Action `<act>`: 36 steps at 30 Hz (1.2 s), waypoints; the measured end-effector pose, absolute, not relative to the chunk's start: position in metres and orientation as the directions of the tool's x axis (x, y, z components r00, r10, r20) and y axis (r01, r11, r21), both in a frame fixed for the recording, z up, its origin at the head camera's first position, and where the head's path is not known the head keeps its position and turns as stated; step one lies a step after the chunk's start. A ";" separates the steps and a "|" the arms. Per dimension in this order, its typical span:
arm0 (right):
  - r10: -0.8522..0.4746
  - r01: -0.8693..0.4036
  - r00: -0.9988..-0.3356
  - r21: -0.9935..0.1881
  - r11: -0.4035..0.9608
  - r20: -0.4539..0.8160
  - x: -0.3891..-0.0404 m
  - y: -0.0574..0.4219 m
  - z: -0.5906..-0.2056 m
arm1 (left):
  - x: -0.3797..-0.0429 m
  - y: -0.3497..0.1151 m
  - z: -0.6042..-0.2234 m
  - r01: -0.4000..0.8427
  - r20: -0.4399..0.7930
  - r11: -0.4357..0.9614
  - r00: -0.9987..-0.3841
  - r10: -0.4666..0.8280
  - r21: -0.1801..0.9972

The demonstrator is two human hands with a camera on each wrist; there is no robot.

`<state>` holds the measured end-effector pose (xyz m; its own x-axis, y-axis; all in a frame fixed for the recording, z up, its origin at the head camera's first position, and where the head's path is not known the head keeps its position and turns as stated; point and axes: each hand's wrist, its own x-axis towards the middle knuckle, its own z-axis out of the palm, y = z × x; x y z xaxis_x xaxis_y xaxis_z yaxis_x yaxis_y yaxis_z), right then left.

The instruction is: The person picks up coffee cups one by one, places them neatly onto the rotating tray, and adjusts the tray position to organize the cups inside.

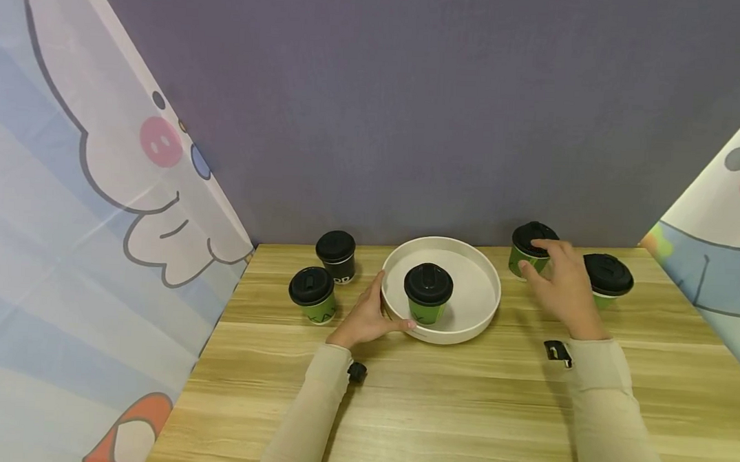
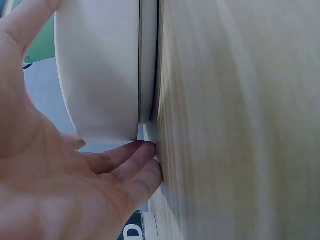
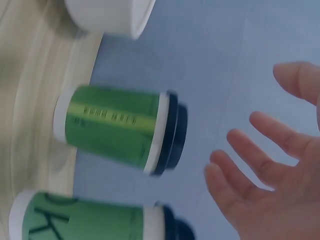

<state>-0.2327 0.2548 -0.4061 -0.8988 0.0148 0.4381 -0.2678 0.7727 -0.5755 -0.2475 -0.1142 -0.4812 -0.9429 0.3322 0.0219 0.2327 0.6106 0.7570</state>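
Observation:
A round white tray (image 1: 400,249) holds a green paper cup (image 1: 427,312) with a black lid. My left hand (image 1: 369,319) touches the tray's near left edge, its thumb along the front and its fingers along the left side. In the left wrist view, the fingertips (image 2: 145,172) reach down to the tabletop beside the tray's wall (image 2: 100,75). Over on the right, my right hand (image 1: 564,288) hovers just in front of another green lidded cup (image 1: 520,259), thumb and fingers spread. The right wrist view shows a gap between that hand (image 3: 275,175) and the upright cup (image 3: 112,125).
Beyond my right hand stands a further green cup with a black lid (image 1: 608,274). Left of the tray are a black cup (image 1: 336,256) and a green cup (image 1: 313,296), both lidded. A grey partition (image 1: 381,121) rises behind the wooden table (image 1: 449,413); printed curtains hang at both sides.

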 end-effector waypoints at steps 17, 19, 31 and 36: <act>0.322 -0.064 -0.848 -0.684 0.727 0.421 -0.233 0.327 -0.426 | -0.249 -0.121 -0.480 0.153 -0.056 0.584 -0.944 0.325 0.797; 0.304 -0.036 -0.869 -0.663 0.748 0.390 -0.233 0.329 -0.431 | -0.250 -0.121 -0.480 0.156 -0.053 0.574 -0.942 0.330 0.804; 0.284 0.030 -0.912 -0.642 0.766 0.297 -0.234 0.332 -0.441 | -0.252 -0.127 -0.483 0.165 -0.043 0.504 -0.926 0.375 0.848; 0.282 0.045 -0.920 -0.643 0.765 0.271 -0.233 0.333 -0.439 | -0.254 -0.129 -0.483 0.155 -0.059 0.528 -0.929 0.366 0.835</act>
<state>-0.2334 0.3335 -0.4390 -0.9204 0.2820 0.2708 0.0451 0.7646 -0.6429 -0.2539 -0.1291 -0.4834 -0.9287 0.3661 -0.0594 0.1547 0.5279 0.8351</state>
